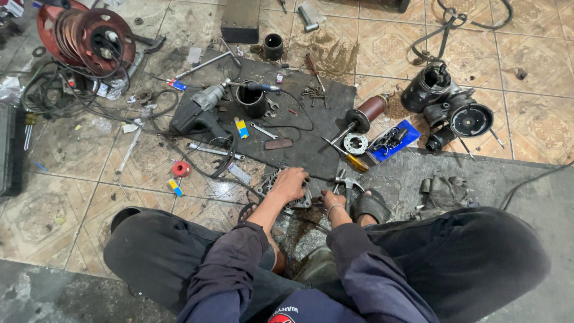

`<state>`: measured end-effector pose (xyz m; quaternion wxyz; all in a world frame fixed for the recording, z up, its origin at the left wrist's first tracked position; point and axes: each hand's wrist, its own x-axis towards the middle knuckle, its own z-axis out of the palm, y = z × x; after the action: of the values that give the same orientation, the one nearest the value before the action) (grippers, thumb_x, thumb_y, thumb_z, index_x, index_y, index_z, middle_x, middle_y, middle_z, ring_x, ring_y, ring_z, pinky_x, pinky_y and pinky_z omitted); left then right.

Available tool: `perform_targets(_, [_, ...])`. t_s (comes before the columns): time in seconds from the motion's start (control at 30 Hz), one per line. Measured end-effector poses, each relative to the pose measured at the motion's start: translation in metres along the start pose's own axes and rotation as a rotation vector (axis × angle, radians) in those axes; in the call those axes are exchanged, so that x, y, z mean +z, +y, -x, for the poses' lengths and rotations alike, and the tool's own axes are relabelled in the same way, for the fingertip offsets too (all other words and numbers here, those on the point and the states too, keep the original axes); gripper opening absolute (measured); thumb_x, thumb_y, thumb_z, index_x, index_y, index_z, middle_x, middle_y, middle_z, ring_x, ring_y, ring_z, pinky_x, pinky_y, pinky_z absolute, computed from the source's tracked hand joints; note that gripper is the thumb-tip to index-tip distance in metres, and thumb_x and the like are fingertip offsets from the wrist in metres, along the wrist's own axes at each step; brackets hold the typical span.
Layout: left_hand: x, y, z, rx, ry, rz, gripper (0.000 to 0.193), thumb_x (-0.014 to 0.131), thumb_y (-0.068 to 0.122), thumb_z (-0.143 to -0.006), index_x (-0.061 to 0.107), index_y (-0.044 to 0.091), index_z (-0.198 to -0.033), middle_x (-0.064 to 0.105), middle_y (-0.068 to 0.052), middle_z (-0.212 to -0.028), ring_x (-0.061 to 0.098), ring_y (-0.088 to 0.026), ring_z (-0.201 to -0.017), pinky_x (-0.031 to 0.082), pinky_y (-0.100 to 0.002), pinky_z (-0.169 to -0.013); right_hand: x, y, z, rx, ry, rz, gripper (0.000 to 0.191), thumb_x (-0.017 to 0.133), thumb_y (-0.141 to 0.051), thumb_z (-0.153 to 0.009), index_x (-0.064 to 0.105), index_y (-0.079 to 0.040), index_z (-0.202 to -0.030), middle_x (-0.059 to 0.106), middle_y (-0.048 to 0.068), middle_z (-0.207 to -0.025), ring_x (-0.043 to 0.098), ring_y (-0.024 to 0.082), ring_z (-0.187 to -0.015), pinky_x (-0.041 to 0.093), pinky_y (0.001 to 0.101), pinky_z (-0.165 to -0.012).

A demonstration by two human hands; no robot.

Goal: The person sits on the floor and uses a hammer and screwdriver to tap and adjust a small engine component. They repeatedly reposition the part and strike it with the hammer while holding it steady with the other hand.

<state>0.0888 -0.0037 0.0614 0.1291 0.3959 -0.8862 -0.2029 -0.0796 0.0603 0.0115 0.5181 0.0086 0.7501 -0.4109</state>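
Right, the grey cast-metal alternator housing (286, 194) sits on the tiled floor (60, 197) between the person's feet, at the near edge of the dark rubber mat (311, 149). Left hand (289, 184) is pressed down on top of it, fingers curled over the rim, gripping it. Right hand (332, 199) is clenched around the handle of a steel claw hammer (345, 181), head just beside the housing. To do this well, judging from the pose: keep the left hand firm so the part can't skid, fingers clear of the hammer head, short controlled taps. The housing looks dull, greasy, with a ribbed or slotted rim; finer detail is hidden under the hand. Just beyond on the mat: a yellow-handled screwdriver (350, 158), a round steel bearing plate (356, 143), a copper-wound rotor on its shaft (365, 113). Further left, a dark grey electric drill (200, 113); far left, a red cable reel (84, 33).
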Motion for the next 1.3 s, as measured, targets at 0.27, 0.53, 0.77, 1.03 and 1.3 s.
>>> perform_targets(0.27, [-0.012,0.003,0.006,0.054,-0.016,-0.022,0.031,0.079,0.018,-0.066,0.08,0.011,-0.096,0.073,-0.01,-0.095,0.067,-0.032,-0.1,0.05,-0.046,-0.09,0.0,0.002,-0.002,-0.072,0.09,0.176,0.04,0.083,-0.019,-0.078,0.072,0.012,-0.101,0.077,0.019,-0.095,0.073,0.03,-0.079,0.055,0.0411,-0.066])
perform_targets(0.53, [0.005,0.002,0.004,-0.005,-0.091,-0.139,0.015,0.074,0.021,-0.083,0.079,0.014,-0.096,0.072,-0.007,-0.101,0.066,-0.029,-0.109,0.049,-0.046,-0.097,-0.001,0.002,-0.003,-0.022,0.07,0.129,0.041,0.082,-0.018,-0.08,0.069,0.01,-0.107,0.074,0.017,-0.097,0.071,0.032,-0.08,0.058,0.0491,-0.066])
perform_targets(0.77, [0.008,0.006,0.003,-0.051,0.082,-0.104,0.029,0.079,0.025,-0.074,0.077,0.008,-0.098,0.071,-0.011,-0.098,0.065,-0.032,-0.102,0.047,-0.048,-0.094,-0.002,0.001,-0.004,0.047,-0.008,0.066,0.027,0.076,-0.015,-0.086,0.068,0.007,-0.1,0.075,0.017,-0.091,0.072,0.032,-0.075,0.057,0.0478,-0.06])
perform_targets(1.03, [0.005,0.01,0.001,-0.036,0.089,-0.063,0.032,0.082,0.025,-0.07,0.076,0.004,-0.093,0.071,-0.014,-0.097,0.065,-0.035,-0.099,0.047,-0.049,-0.089,-0.001,-0.001,-0.004,0.003,-0.018,0.049,0.032,0.078,-0.014,-0.086,0.067,0.011,-0.102,0.076,0.019,-0.092,0.073,0.032,-0.07,0.055,0.0463,-0.058])
perform_targets(1.3, [0.012,0.005,0.001,0.0,-0.01,-0.081,0.022,0.076,0.018,-0.074,0.077,0.01,-0.095,0.07,-0.009,-0.102,0.066,-0.031,-0.105,0.049,-0.046,-0.093,0.001,-0.002,-0.006,0.029,0.007,0.096,0.04,0.078,-0.017,-0.084,0.067,0.011,-0.111,0.076,0.018,-0.094,0.073,0.03,-0.074,0.056,0.0459,-0.06])
